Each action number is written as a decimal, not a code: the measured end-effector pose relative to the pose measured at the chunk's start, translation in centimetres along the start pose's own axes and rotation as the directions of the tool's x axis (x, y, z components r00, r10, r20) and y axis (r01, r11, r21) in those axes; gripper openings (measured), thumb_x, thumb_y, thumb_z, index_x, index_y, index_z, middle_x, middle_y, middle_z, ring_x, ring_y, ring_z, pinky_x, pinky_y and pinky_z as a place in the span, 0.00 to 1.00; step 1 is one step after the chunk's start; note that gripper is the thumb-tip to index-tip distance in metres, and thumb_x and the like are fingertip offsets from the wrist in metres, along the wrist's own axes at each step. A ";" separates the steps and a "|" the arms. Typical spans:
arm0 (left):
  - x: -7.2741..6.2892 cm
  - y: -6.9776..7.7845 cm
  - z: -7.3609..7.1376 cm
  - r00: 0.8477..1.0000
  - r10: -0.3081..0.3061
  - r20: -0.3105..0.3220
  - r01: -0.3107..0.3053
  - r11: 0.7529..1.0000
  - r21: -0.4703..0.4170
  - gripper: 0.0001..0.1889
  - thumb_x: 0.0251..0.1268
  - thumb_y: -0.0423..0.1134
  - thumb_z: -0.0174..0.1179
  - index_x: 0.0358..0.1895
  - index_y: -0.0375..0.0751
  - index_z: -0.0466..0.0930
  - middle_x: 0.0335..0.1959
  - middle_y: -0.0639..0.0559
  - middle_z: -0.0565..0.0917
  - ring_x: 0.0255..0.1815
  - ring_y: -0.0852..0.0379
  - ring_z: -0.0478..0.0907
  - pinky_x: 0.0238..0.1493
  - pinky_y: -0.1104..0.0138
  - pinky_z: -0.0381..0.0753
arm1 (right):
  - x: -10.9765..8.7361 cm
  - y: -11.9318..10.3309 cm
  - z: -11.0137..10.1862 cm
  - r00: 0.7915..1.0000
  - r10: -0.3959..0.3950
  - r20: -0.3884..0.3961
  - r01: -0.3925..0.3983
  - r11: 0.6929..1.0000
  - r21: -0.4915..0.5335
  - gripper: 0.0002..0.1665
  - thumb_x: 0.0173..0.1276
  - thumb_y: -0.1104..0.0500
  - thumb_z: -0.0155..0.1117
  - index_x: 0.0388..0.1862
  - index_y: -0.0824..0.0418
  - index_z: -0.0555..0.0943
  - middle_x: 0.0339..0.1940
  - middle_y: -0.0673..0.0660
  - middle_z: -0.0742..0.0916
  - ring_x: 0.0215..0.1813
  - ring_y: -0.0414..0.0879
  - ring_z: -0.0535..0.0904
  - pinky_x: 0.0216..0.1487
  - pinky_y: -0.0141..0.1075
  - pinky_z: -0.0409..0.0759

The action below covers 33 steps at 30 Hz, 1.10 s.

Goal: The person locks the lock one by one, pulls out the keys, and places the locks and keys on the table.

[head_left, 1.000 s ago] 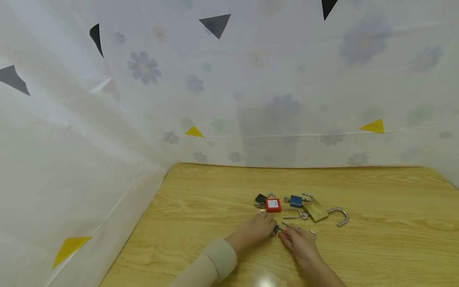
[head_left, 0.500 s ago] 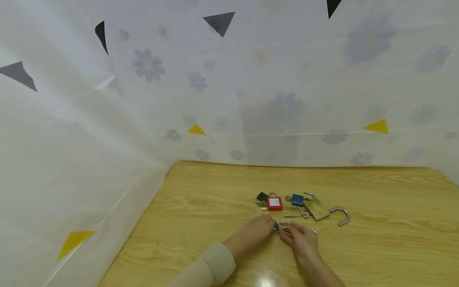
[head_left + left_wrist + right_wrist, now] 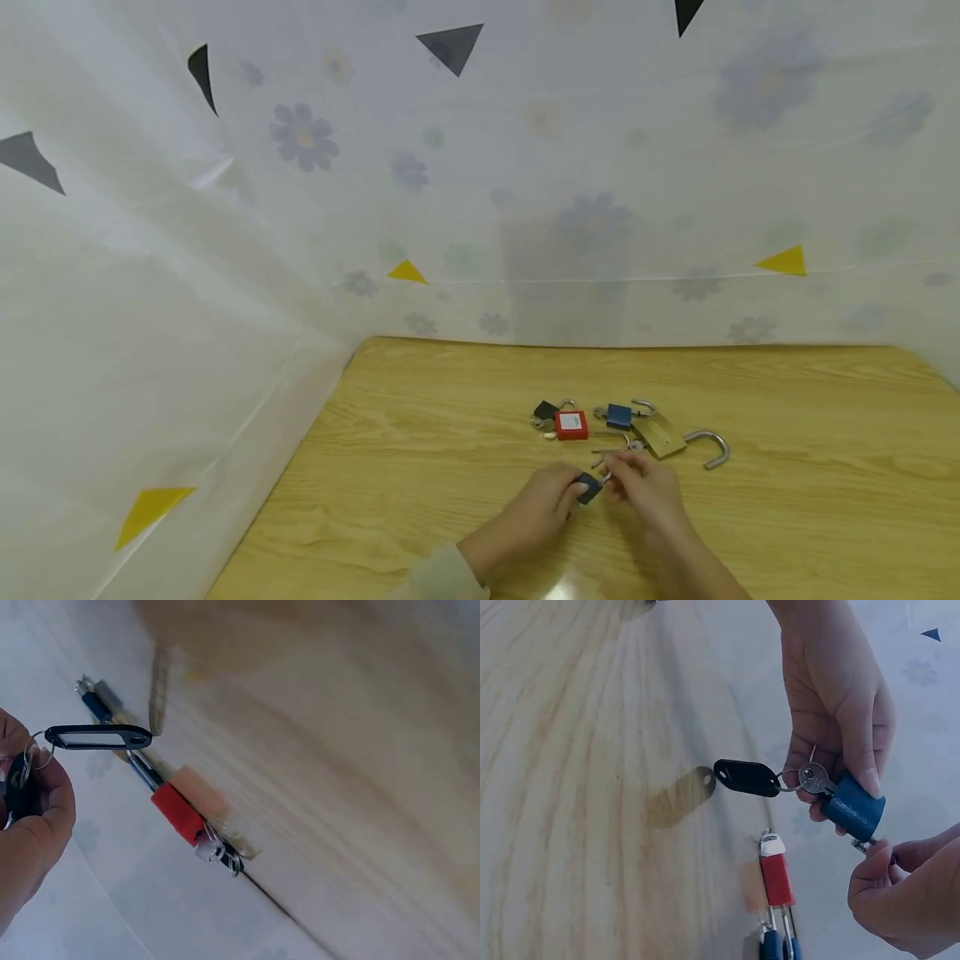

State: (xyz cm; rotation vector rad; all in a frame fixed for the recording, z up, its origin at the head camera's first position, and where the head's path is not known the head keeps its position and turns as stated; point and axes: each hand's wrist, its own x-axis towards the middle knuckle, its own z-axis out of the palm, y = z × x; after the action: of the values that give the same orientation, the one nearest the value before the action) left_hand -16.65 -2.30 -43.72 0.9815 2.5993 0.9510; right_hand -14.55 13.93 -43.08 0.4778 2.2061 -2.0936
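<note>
In the head view my left hand (image 3: 547, 500) grips the body of a small blue padlock (image 3: 590, 488), lifted off the table. My right hand (image 3: 648, 492) pinches the padlock's metal shackle from the other side. A key (image 3: 815, 778) sits in the padlock's lower end, as the right wrist view shows. From its ring hangs a black key tag (image 3: 747, 778), also seen dangling in the left wrist view. The fingertips of the right hand cover most of the shackle, so whether it is locked cannot be told.
Beyond the hands lie a red padlock (image 3: 572, 425), a black padlock (image 3: 545, 410), a second blue padlock (image 3: 618, 417) and a large brass padlock (image 3: 660, 437) with its shackle out. A loose-looking U-shaped shackle (image 3: 613, 442) lies near. White sheeting (image 3: 450, 167) encloses the wooden table (image 3: 420, 417).
The blue padlock has come up from the table and turned so its body shows between the hands. Both hands have risen and shifted slightly right; the other padlocks stay where they were.
</note>
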 end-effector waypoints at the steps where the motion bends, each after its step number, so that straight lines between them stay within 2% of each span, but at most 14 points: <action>1: -0.2 0.1 0.0 1.000 -0.009 -0.004 0.009 0.997 -0.072 0.15 0.73 0.41 0.42 0.42 0.34 0.76 0.30 0.54 0.77 0.28 0.71 0.67 0.29 0.79 0.70 | -0.1 -0.3 0.0 1.000 -0.005 0.006 0.005 1.000 -0.011 0.17 0.69 0.63 0.54 0.50 0.75 0.74 0.24 0.45 0.82 0.26 0.36 0.75 0.26 0.26 0.76; 4: -0.6 0.4 -0.1 0.999 -0.041 -0.015 0.036 0.966 -0.256 0.16 0.73 0.40 0.42 0.42 0.33 0.77 0.28 0.53 0.78 0.25 0.71 0.67 0.27 0.79 0.71 | -0.5 -1.2 -0.1 1.000 -0.015 0.021 0.015 0.999 -0.034 0.16 0.69 0.65 0.53 0.51 0.75 0.74 0.25 0.47 0.81 0.26 0.37 0.73 0.26 0.27 0.74; 7: -0.9 0.8 -0.1 0.997 -0.067 -0.031 0.051 0.931 -0.362 0.16 0.73 0.39 0.43 0.45 0.31 0.77 0.30 0.51 0.79 0.26 0.71 0.68 0.27 0.79 0.71 | -0.9 -2.0 -0.3 0.998 -0.031 0.048 0.034 0.998 -0.053 0.15 0.69 0.66 0.52 0.51 0.75 0.74 0.26 0.48 0.80 0.27 0.37 0.72 0.27 0.26 0.74; 10: -1.2 1.2 -0.2 0.995 -0.088 -0.036 0.061 0.885 -0.461 0.16 0.73 0.38 0.43 0.46 0.29 0.77 0.26 0.52 0.76 0.24 0.70 0.66 0.25 0.79 0.69 | -1.1 -2.5 -0.4 0.995 -0.059 0.085 0.066 0.995 -0.074 0.15 0.69 0.66 0.52 0.51 0.74 0.75 0.27 0.47 0.81 0.28 0.36 0.72 0.27 0.26 0.73; 13: -1.5 1.5 0.0 0.993 -0.114 -0.017 0.082 0.799 -0.596 0.16 0.73 0.36 0.43 0.48 0.26 0.75 0.29 0.47 0.79 0.27 0.66 0.73 0.28 0.78 0.75 | -1.4 -2.8 -0.7 0.985 -0.109 0.135 0.123 0.988 -0.097 0.14 0.69 0.66 0.52 0.49 0.74 0.75 0.28 0.49 0.81 0.27 0.36 0.71 0.26 0.26 0.72; 16: -1.7 1.7 0.2 0.991 -0.136 0.011 0.103 0.694 -0.713 0.16 0.73 0.34 0.42 0.50 0.23 0.74 0.38 0.36 0.81 0.35 0.54 0.80 0.37 0.71 0.82 | -1.6 -3.1 -1.0 0.965 -0.175 0.197 0.200 0.973 -0.115 0.14 0.70 0.65 0.52 0.49 0.75 0.75 0.29 0.51 0.81 0.26 0.37 0.69 0.25 0.27 0.70; 18: -1.8 1.9 0.3 0.989 -0.149 0.024 0.114 0.638 -0.762 0.16 0.74 0.33 0.41 0.52 0.22 0.73 0.43 0.30 0.80 0.40 0.48 0.81 0.40 0.68 0.83 | -1.7 -3.2 -1.3 0.942 -0.235 0.239 0.267 0.957 -0.111 0.14 0.70 0.65 0.52 0.48 0.75 0.75 0.29 0.50 0.81 0.25 0.37 0.68 0.24 0.27 0.70; 20: -1.9 2.1 0.4 0.986 -0.161 0.030 0.121 0.590 -0.798 0.17 0.74 0.34 0.41 0.52 0.21 0.73 0.43 0.28 0.79 0.39 0.51 0.81 0.41 0.67 0.83 | -1.7 -3.2 -1.6 0.910 -0.305 0.282 0.343 0.935 -0.096 0.15 0.70 0.65 0.51 0.47 0.77 0.74 0.28 0.48 0.81 0.24 0.36 0.67 0.22 0.28 0.69; 21: -1.9 2.3 0.4 0.986 -0.166 0.034 0.125 0.574 -0.809 0.17 0.74 0.34 0.42 0.52 0.21 0.73 0.43 0.27 0.79 0.37 0.54 0.81 0.41 0.68 0.83 | -1.8 -3.2 -1.7 0.892 -0.336 0.302 0.376 0.923 -0.085 0.15 0.70 0.65 0.51 0.47 0.78 0.74 0.28 0.47 0.81 0.23 0.36 0.68 0.22 0.28 0.69; 25: -2.3 3.1 0.4 0.978 -0.209 0.010 0.127 0.556 -0.821 0.17 0.70 0.37 0.49 0.47 0.23 0.77 0.40 0.31 0.82 0.31 0.65 0.78 0.38 0.72 0.82 | -2.0 -3.3 -2.1 0.839 -0.412 0.354 0.461 0.885 -0.062 0.15 0.70 0.64 0.51 0.45 0.78 0.74 0.27 0.42 0.82 0.24 0.36 0.69 0.21 0.29 0.69; 26: -2.4 3.3 0.4 0.976 -0.217 -0.005 0.121 0.561 -0.819 0.16 0.69 0.38 0.51 0.45 0.24 0.78 0.39 0.32 0.83 0.30 0.66 0.78 0.37 0.72 0.83 | -2.1 -3.3 -2.2 0.831 -0.421 0.363 0.471 0.880 -0.059 0.15 0.70 0.64 0.52 0.44 0.77 0.75 0.28 0.42 0.82 0.24 0.36 0.69 0.21 0.29 0.70; 28: -2.5 3.8 0.4 0.971 -0.237 -0.038 0.106 0.566 -0.817 0.15 0.66 0.38 0.55 0.43 0.25 0.79 0.37 0.34 0.84 0.29 0.67 0.79 0.35 0.73 0.83 | -2.3 -3.4 -2.3 0.815 -0.440 0.377 0.495 0.867 -0.056 0.14 0.70 0.63 0.52 0.44 0.75 0.76 0.28 0.41 0.82 0.25 0.36 0.70 0.22 0.31 0.70; 33: -2.9 4.6 0.5 0.956 -0.275 -0.101 0.071 0.551 -0.831 0.13 0.63 0.35 0.59 0.41 0.25 0.81 0.36 0.31 0.84 0.29 0.63 0.82 0.32 0.72 0.83 | -2.9 -3.5 -2.3 0.756 -0.517 0.401 0.586 0.808 -0.062 0.13 0.70 0.63 0.52 0.42 0.73 0.77 0.30 0.39 0.82 0.29 0.34 0.74 0.26 0.32 0.74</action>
State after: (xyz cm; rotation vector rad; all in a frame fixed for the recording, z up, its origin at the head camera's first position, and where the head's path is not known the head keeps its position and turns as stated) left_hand -11.85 -1.31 -41.33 0.3409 1.8789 2.0252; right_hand -12.32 15.59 -38.76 -0.6260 2.4591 -1.9333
